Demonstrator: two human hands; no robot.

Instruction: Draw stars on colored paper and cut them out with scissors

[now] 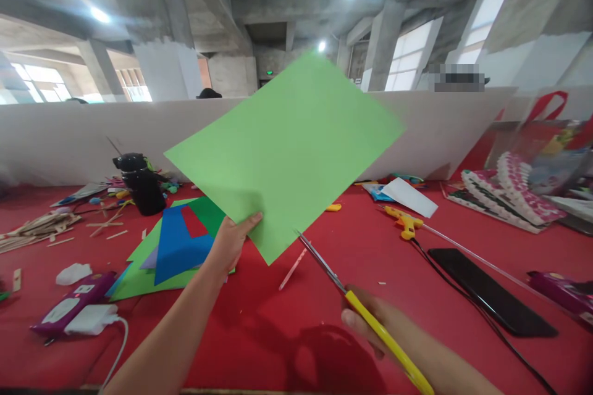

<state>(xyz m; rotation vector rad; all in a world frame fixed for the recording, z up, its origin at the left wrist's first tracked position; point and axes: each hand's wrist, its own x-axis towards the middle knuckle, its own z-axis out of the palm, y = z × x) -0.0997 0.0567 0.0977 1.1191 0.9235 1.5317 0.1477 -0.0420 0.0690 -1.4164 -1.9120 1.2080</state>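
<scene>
A sheet of light green paper (296,142) is held up above the table, tilted so that one corner points down. My left hand (234,241) pinches its lower left edge, with the thumb on the near face. In my right hand (370,321) is a pair of scissors (324,262) with yellow handles. The scissor tips reach the paper's lower right edge, near the bottom corner; whether the blades touch it I cannot tell. Most of the right fingers are hidden behind the handles.
On the red table (269,345), coloured sheets (185,247) lie left, near a black bottle (141,185), wooden sticks (37,228) and a purple device (76,302). Right are a yellow glue gun (405,220) with its cord and a black phone (491,290). A white partition (69,136) stands behind.
</scene>
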